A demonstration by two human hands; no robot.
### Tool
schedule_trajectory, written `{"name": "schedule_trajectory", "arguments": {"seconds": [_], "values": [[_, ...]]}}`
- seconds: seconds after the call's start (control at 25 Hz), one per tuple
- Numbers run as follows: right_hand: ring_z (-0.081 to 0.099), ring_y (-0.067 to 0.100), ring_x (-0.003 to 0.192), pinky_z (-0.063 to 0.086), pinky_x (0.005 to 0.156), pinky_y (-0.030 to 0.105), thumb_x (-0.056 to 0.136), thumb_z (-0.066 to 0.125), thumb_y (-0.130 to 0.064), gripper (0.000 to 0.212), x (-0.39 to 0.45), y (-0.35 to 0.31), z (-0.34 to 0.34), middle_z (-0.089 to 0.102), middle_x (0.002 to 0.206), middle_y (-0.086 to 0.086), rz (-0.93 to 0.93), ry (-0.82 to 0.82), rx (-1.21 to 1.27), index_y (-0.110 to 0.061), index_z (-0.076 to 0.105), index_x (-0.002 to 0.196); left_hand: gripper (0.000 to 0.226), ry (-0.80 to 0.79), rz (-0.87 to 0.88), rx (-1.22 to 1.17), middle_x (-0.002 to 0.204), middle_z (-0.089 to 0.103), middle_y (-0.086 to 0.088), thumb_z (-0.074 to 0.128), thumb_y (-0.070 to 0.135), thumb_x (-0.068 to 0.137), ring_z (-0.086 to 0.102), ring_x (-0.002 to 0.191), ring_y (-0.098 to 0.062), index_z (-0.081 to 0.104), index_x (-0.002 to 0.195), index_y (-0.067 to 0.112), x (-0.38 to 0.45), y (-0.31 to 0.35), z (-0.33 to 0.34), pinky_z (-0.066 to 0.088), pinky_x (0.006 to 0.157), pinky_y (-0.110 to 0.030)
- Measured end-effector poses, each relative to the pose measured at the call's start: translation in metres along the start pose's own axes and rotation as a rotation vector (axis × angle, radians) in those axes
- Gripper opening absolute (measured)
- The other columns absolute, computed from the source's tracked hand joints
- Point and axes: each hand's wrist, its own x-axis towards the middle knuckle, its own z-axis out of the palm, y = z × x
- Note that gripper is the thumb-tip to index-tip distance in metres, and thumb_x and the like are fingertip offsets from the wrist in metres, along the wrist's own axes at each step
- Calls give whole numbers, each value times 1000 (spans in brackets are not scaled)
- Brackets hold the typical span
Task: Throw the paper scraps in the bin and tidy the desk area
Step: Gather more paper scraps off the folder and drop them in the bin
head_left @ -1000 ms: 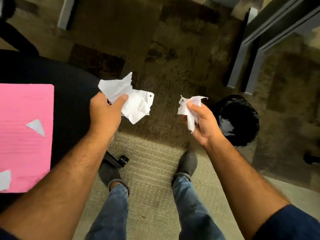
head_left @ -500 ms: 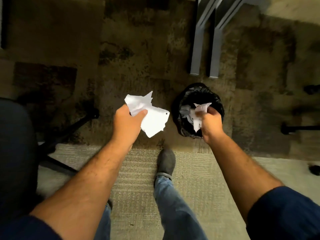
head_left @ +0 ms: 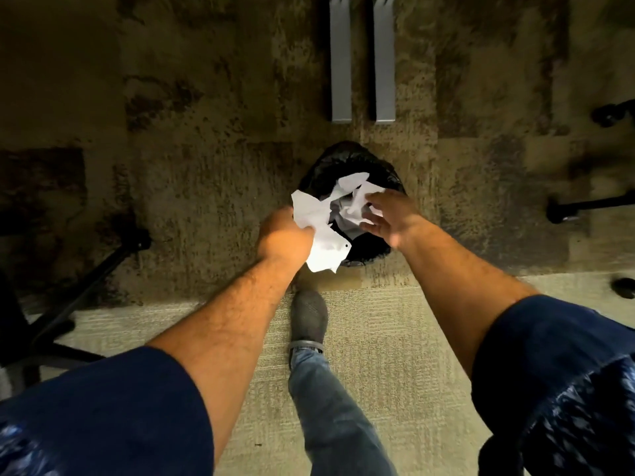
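Observation:
A small bin with a black liner (head_left: 345, 158) stands on the carpet straight in front of me. My left hand (head_left: 285, 237) is at the bin's left rim, shut on a large torn white paper sheet (head_left: 324, 240) that hangs over the opening. My right hand (head_left: 390, 216) hovers over the bin's right side with its fingers spread. A crumpled white paper scrap (head_left: 355, 199) sits just off its fingertips, over the bin's mouth. More pale paper shows inside the liner.
Two grey desk legs (head_left: 341, 63) rise just behind the bin. A black chair base (head_left: 86, 269) spreads at the left; more chair casters (head_left: 563, 211) are at the right. My shoe (head_left: 309, 319) stands on the lighter mat near the bin.
Both hands have moved forward over the bin. The right hand's fingers have opened off the crumpled scrap; the left hand still holds its sheet, now at the rim.

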Motion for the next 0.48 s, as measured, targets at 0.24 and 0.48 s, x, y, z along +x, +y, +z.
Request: {"name": "schedule_trajectory", "arguments": {"seconds": [0.24, 0.48], "values": [[61, 36, 109, 60, 86, 50, 108, 53, -8, 47, 16, -1, -26, 55, 126, 11, 62, -10, 85, -16, 44, 154, 61, -27, -87, -70, 139, 64, -14, 80, 17, 88, 72, 111, -37, 54, 144, 13, 14, 18, 16, 63, 89, -49], [72, 20, 101, 60, 76, 32, 107, 54, -9, 21, 13, -7, -52, 71, 114, 3, -46, 21, 173, -16, 63, 125, 58, -88, -46, -156, 141, 61, -14, 79, 17, 91, 72, 107, -38, 54, 143, 9, 21, 47, 34, 64, 84, -51]]}}
